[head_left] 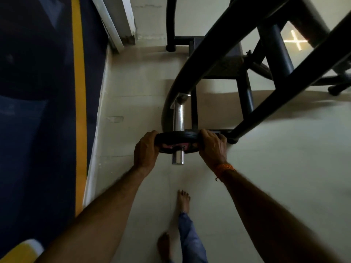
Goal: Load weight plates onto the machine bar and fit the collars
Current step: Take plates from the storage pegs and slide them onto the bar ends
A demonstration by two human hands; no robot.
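A black weight plate with a pink label sits on the chrome bar of the machine, near the bar's free end. The bar's tip sticks out through the plate's hole toward me. My left hand grips the plate's left rim. My right hand, with an orange thread at the wrist, grips the right rim. No collar is in view.
The machine's black frame rises over the bar and spreads to the right and back. A dark blue wall with a yellow stripe runs along the left. My bare feet stand on the pale tiled floor below the bar.
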